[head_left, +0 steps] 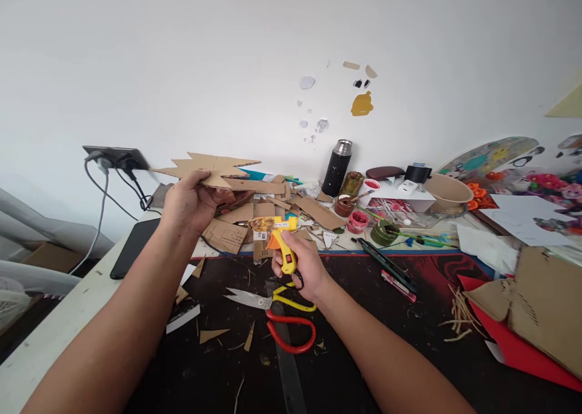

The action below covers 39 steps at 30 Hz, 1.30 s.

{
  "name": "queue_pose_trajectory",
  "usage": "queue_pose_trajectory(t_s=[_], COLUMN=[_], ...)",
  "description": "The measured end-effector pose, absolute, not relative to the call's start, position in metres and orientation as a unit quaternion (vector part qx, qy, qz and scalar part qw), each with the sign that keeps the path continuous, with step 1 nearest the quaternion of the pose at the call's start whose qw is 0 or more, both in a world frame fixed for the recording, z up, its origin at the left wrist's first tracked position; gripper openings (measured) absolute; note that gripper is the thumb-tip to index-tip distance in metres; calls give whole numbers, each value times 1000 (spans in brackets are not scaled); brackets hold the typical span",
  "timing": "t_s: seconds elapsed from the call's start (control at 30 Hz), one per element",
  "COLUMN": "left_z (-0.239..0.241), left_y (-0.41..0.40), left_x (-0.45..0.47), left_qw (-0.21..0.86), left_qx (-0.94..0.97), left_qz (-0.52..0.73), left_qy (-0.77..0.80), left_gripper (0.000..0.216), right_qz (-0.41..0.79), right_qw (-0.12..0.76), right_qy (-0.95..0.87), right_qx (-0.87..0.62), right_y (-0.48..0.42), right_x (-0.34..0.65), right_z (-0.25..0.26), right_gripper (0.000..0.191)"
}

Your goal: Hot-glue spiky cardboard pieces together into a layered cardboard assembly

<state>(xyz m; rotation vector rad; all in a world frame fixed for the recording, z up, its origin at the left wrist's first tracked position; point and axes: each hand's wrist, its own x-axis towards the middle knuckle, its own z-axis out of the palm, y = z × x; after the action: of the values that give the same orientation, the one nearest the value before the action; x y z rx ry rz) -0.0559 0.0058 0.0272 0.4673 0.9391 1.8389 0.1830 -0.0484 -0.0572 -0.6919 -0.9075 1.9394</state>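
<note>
My left hand is closed on a spiky, star-like cardboard cutout, raised at the left above a heap of cardboard scraps. A yellow hot glue gun sits in my right hand, its stained nozzle end pointing left and the fingers around the handle by the orange trigger. Below the glue gun lie scissors with one yellow and one red handle, blades parted. They rest across a dark metal ruler on the black mat.
A black flask stands against the wall near open paint jars. A utility knife lies right of centre. Red paper and cardboard cover the right side. Cords hang from a power outlet at left, above a dark phone-like slab.
</note>
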Motion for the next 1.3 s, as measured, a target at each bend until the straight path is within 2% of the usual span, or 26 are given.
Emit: queue_pose_trajectory(t_s=[0.17, 0.33, 0.63, 0.8, 1.3], left_z=[29, 26, 17, 10, -4], left_y=[2, 1, 3, 7, 6], left_x=[-36, -27, -21, -17, -10], left_qw=[525, 547, 539, 510, 513], left_qx=[196, 187, 201, 187, 191], left_qz=[738, 726, 714, 732, 726], left_qy=[375, 373, 398, 412, 416], left_gripper=[17, 26, 22, 22, 18], right_qz=[778, 749, 692, 677, 657], right_qw=[443, 456, 509, 502, 530], right_qy=[-357, -394, -410, -431, -429], right_qx=[-268, -276, -305, -322, -322], right_y=[-46, -45, -38, -38, -37], right_x=[185, 188, 195, 198, 200], right_z=[-55, -52, -42, -38, -37], right_gripper=[61, 61, 57, 58, 60])
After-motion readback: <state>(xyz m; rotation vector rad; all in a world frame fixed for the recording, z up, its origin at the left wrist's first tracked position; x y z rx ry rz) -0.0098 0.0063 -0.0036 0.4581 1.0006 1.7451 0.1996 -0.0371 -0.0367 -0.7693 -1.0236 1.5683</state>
